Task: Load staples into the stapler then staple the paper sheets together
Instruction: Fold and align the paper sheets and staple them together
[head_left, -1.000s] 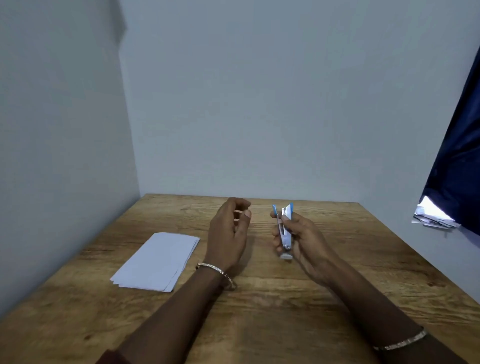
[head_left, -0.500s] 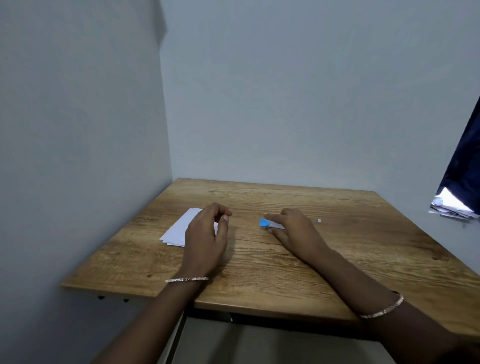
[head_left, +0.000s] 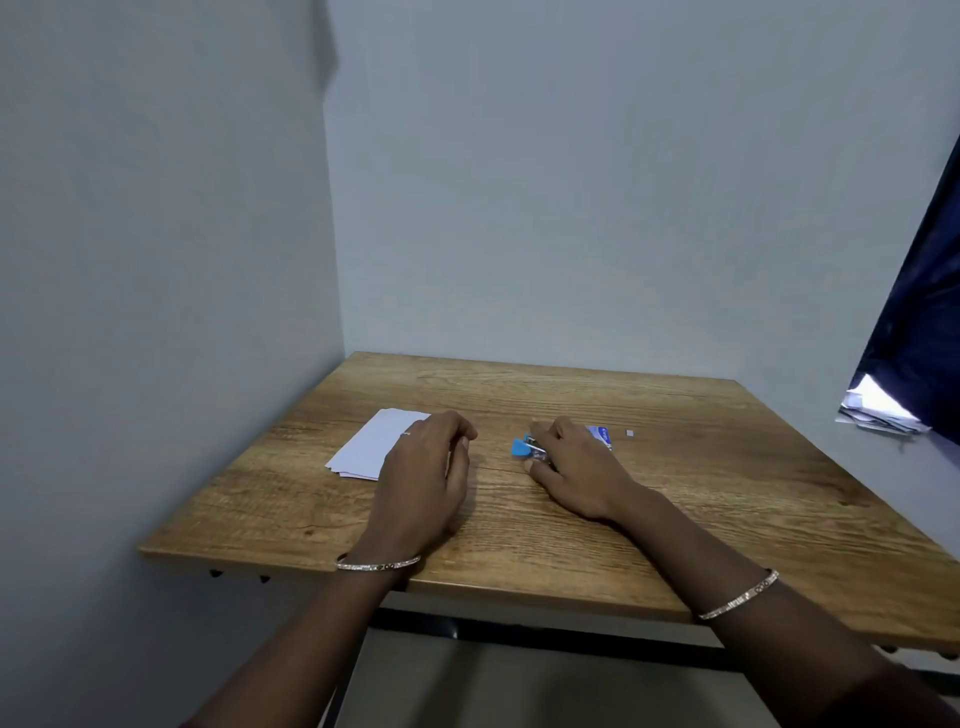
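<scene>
The small blue-and-metal stapler (head_left: 529, 450) lies on the wooden table (head_left: 675, 467), gripped by the right hand (head_left: 576, 467). The stack of white paper sheets (head_left: 371, 444) lies to its left, nearest the loosely curled, empty left hand (head_left: 423, 478).

Bare wood table (head_left: 675, 499) open on the near and right side, paper stack (head_left: 371, 444) just behind the left hand (head_left: 423, 467), blue stapler (head_left: 527, 449) and small box (head_left: 601, 435) around the right hand (head_left: 576, 467), walls close behind and left.
</scene>
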